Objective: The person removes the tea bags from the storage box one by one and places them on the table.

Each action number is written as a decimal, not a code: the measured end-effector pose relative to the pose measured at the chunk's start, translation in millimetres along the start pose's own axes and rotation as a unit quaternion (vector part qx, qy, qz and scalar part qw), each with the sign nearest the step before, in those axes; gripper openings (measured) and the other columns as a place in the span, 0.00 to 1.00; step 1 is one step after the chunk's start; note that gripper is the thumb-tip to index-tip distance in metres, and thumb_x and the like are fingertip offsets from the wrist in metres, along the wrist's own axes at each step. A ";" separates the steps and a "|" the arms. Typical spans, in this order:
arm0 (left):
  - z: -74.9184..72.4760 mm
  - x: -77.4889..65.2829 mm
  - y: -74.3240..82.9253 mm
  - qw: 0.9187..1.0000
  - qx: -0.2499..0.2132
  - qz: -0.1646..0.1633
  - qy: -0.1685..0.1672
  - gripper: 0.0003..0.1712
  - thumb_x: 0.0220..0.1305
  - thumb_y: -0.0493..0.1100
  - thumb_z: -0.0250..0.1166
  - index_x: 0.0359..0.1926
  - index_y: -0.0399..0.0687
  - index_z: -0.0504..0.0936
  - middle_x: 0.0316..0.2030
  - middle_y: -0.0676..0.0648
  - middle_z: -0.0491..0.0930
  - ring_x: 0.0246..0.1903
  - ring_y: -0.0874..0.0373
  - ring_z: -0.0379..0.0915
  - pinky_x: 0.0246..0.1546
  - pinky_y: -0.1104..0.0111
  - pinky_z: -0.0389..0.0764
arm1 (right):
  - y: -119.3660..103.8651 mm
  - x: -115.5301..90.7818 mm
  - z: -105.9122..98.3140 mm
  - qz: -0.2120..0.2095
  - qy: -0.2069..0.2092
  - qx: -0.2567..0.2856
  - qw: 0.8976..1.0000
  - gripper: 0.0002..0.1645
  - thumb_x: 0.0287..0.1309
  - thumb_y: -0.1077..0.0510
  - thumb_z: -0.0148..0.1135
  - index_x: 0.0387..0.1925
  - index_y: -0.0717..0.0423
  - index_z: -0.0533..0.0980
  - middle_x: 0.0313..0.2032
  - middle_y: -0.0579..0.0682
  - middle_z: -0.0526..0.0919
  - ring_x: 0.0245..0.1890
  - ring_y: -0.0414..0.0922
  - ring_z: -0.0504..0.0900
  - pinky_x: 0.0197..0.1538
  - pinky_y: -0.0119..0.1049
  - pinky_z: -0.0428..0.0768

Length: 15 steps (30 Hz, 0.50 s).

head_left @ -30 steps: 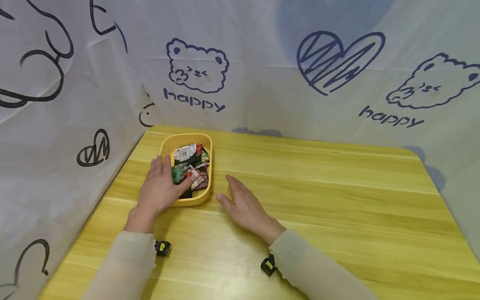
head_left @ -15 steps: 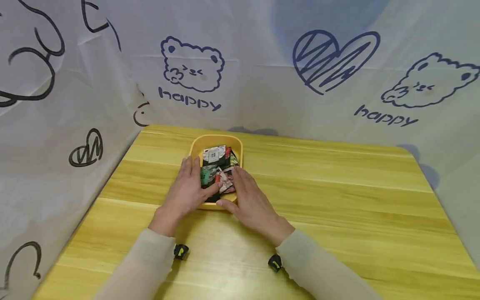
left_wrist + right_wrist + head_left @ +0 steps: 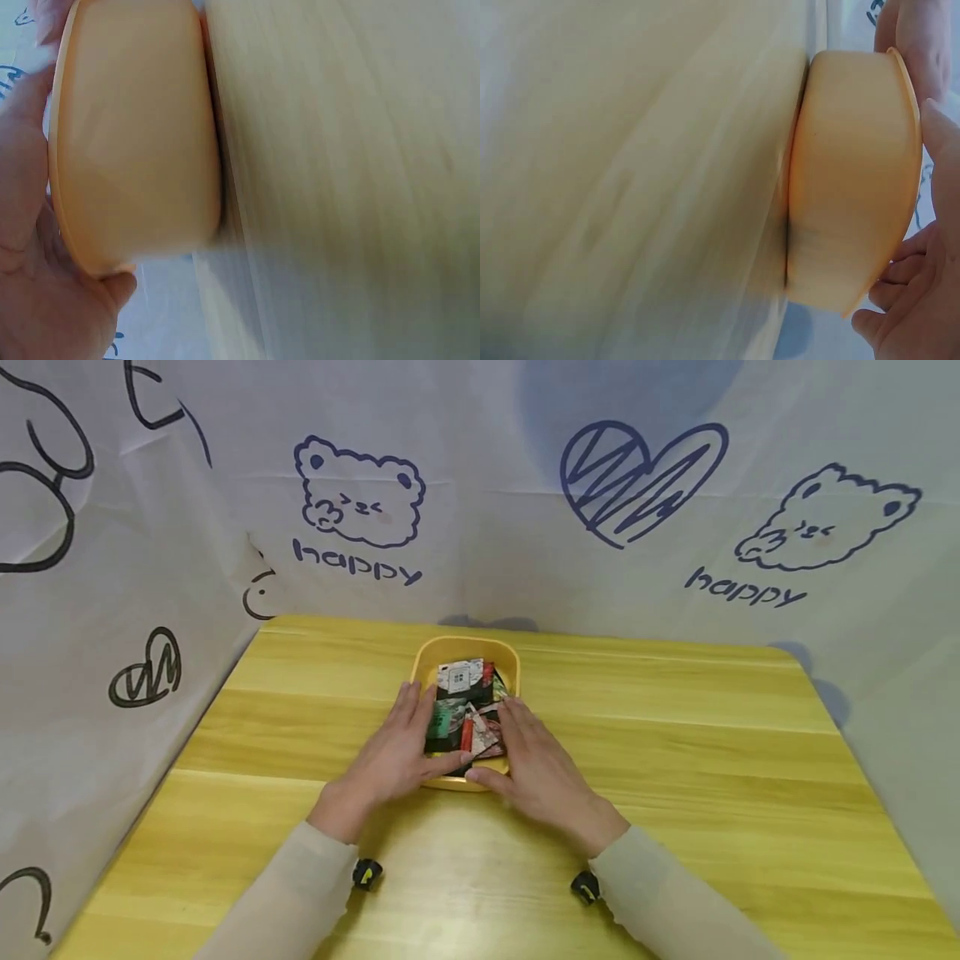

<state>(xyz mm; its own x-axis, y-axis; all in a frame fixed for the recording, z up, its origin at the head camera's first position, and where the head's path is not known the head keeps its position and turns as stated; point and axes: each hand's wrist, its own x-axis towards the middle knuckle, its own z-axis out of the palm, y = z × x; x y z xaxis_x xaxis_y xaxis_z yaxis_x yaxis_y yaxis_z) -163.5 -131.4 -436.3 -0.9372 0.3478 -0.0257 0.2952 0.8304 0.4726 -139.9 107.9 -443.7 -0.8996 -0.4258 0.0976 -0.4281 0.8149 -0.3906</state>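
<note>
A shallow yellow tub (image 3: 467,645) with rounded corners stands on the wooden table between my two hands. Inside lie several small printed sachets: a white and black one (image 3: 461,678) at the back, a green and black one (image 3: 444,720) at the left, and a reddish one (image 3: 486,735) at the right. My left hand (image 3: 393,747) rests along the tub's left side, fingers extended and thumb over the near rim. On the opposite side my right hand (image 3: 547,764) touches the rim the same way. Both wrist views show the tub's smooth outer wall (image 3: 142,135), with fingertips at its side.
Wood-grain tabletop (image 3: 712,793) extends widely to the right and around the tub. White cloth (image 3: 487,485) printed with hearts and bears hangs behind and on the left. A small black device (image 3: 367,874) sits at my left wrist, another (image 3: 585,887) at my right.
The tub has slid to the right along the table, sachets inside. My left hand has moved with it. My right hand has come to the tub's right side from apart.
</note>
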 end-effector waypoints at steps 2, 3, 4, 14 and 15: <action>-0.6 -1.4 -3.8 1.000 0.000 0.012 -0.015 0.74 0.61 0.80 0.64 0.86 0.44 0.36 0.84 0.33 0.31 0.84 0.41 0.24 0.80 0.44 0.52 | 5.2 -0.6 -0.4 0.001 -0.002 0.000 1.000 0.62 0.70 0.26 0.57 0.82 0.67 0.50 0.82 0.67 0.53 0.83 0.60 0.52 0.82 0.55 0.58; -1.3 -1.8 -5.9 1.000 0.000 0.016 -0.022 0.76 0.59 0.82 0.64 0.86 0.44 0.35 0.84 0.34 0.30 0.84 0.42 0.23 0.81 0.44 0.52 | 7.5 -0.8 -0.8 0.002 -0.002 0.000 1.000 0.62 0.70 0.26 0.57 0.82 0.67 0.49 0.82 0.67 0.53 0.83 0.60 0.52 0.82 0.55 0.58; -2.0 -1.9 -8.0 0.999 -0.001 0.018 -0.028 0.77 0.57 0.83 0.64 0.86 0.45 0.34 0.85 0.35 0.28 0.84 0.43 0.22 0.81 0.44 0.52 | 9.4 -0.9 -1.3 0.003 -0.002 0.001 1.000 0.62 0.70 0.26 0.56 0.82 0.67 0.49 0.82 0.67 0.52 0.83 0.60 0.52 0.82 0.55 0.57; -10.1 13.5 -15.9 0.998 -0.001 0.025 -0.065 0.83 0.52 0.82 0.71 0.85 0.42 0.33 0.85 0.38 0.26 0.84 0.43 0.28 0.81 0.47 0.55 | 19.4 6.2 -8.6 0.014 -0.018 0.006 1.000 0.62 0.72 0.26 0.52 0.83 0.67 0.48 0.83 0.67 0.50 0.83 0.60 0.50 0.82 0.55 0.57; -11.0 14.9 -15.8 0.997 0.002 0.026 -0.067 0.83 0.52 0.81 0.71 0.85 0.42 0.33 0.85 0.37 0.26 0.84 0.42 0.28 0.81 0.47 0.55 | 19.9 7.3 -9.3 0.015 -0.019 0.009 1.000 0.62 0.72 0.26 0.52 0.83 0.67 0.48 0.82 0.67 0.50 0.83 0.60 0.50 0.82 0.55 0.57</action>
<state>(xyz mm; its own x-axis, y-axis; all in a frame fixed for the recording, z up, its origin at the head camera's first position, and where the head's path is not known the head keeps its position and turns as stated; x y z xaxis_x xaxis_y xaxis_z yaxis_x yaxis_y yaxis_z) -184.2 -144.1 -434.4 -0.8877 0.4446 -0.1195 0.3431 0.8120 0.4721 -155.8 124.7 -442.2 -0.9077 -0.4165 0.0512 -0.3995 0.8205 -0.4089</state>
